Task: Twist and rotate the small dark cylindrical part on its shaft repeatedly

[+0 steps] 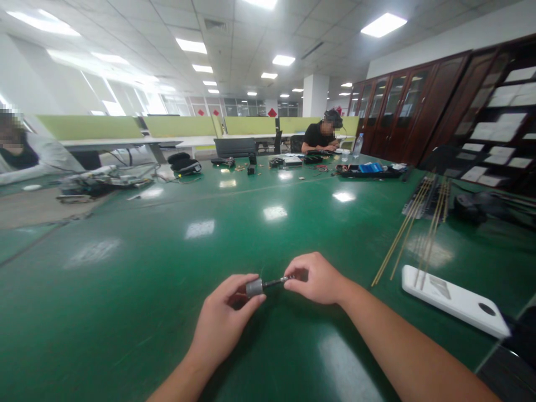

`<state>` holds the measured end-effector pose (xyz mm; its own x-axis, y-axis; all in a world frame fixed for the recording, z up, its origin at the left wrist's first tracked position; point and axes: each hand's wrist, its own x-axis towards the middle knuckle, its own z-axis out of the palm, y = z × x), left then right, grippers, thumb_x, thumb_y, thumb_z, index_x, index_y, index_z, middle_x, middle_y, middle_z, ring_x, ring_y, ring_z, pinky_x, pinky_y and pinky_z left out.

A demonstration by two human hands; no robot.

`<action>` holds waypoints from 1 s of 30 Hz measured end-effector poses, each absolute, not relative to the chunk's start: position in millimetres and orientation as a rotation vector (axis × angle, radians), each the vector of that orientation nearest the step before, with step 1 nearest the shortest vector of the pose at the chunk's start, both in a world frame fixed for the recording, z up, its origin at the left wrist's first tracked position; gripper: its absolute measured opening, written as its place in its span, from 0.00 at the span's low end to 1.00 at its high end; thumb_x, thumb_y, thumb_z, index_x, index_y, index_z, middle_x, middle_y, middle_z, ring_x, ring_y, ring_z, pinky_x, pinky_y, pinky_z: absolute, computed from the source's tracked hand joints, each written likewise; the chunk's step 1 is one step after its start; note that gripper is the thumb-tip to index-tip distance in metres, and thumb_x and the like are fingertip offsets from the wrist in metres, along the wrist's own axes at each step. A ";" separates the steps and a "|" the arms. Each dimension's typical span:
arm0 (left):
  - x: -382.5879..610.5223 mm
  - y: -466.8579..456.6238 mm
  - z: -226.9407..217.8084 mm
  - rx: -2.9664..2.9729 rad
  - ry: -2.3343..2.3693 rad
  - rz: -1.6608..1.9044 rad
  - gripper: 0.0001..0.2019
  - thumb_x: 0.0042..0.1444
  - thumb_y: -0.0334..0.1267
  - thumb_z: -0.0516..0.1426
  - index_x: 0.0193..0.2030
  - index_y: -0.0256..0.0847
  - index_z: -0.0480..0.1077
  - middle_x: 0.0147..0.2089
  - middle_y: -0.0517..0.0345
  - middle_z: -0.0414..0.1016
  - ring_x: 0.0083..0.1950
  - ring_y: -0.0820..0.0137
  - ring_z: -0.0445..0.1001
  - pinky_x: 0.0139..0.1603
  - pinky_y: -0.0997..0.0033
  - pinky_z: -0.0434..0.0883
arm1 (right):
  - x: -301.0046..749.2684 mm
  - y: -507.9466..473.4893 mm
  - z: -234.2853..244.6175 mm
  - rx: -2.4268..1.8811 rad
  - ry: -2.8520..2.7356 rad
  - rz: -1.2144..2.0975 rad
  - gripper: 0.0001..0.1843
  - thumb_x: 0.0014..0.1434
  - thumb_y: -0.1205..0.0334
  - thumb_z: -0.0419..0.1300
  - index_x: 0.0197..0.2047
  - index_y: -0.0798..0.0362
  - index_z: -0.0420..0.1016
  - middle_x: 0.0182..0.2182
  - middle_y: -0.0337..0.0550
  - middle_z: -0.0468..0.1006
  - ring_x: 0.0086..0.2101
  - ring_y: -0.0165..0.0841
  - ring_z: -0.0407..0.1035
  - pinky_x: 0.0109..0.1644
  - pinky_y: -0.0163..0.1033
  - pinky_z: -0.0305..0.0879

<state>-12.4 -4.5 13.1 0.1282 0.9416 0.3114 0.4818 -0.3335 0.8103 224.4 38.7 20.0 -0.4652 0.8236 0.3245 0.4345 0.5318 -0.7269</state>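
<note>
My left hand [224, 318] pinches a small grey metal cylinder [254, 287] between thumb and fingers, just above the green table [167, 268]. A thin dark shaft [274, 283] sticks out of the cylinder to the right. My right hand [318, 277] is closed in a pinch on the far end of that shaft. Both hands sit low at the near middle of the table, close together.
A white flat device [454, 300] lies to the right with several thin brass rods [412, 234] beside and over it. Tools and a blue case [371, 168] lie at the far end, where a person in black [321, 137] sits. Another person [25, 153] sits at far left. Dark cabinets [419, 106] line the right wall.
</note>
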 end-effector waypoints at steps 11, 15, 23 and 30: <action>-14.9 -2.7 9.5 1.915 1.426 1.083 0.15 0.55 0.49 0.63 0.47 0.48 0.74 0.46 0.59 0.75 0.44 0.64 0.74 0.46 0.66 0.71 | 225.6 39.3 19.7 -1.015 -2.095 0.744 0.04 0.53 0.63 0.65 0.32 0.54 0.80 0.27 0.40 0.79 0.28 0.30 0.71 0.34 0.34 0.65; -15.7 -2.0 9.6 1.923 1.436 1.075 0.15 0.55 0.49 0.62 0.47 0.48 0.74 0.45 0.58 0.76 0.43 0.64 0.75 0.45 0.65 0.71 | 226.0 39.6 20.1 -1.014 -2.093 0.759 0.04 0.52 0.63 0.65 0.32 0.54 0.80 0.27 0.40 0.79 0.28 0.30 0.71 0.34 0.34 0.65; -13.9 -3.0 11.3 1.848 1.408 1.110 0.17 0.53 0.50 0.63 0.46 0.44 0.74 0.46 0.54 0.76 0.45 0.62 0.76 0.48 0.63 0.73 | 228.0 40.7 18.6 -1.024 -2.042 0.819 0.04 0.53 0.62 0.65 0.32 0.53 0.80 0.27 0.40 0.79 0.29 0.31 0.70 0.35 0.35 0.65; -18.3 5.3 5.3 1.525 1.323 1.223 0.22 0.52 0.49 0.64 0.47 0.39 0.65 0.40 0.54 0.76 0.39 0.64 0.78 0.42 0.67 0.75 | 230.7 49.8 21.8 -0.776 -1.496 1.254 0.21 0.62 0.46 0.53 0.28 0.55 0.70 0.22 0.43 0.75 0.24 0.31 0.68 0.34 0.38 0.66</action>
<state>-18.3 5.3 5.3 0.0037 0.9841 0.1778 0.2541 -0.1729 0.9516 230.7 49.8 21.8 -0.2998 0.9112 0.2824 -0.1190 0.2579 -0.9588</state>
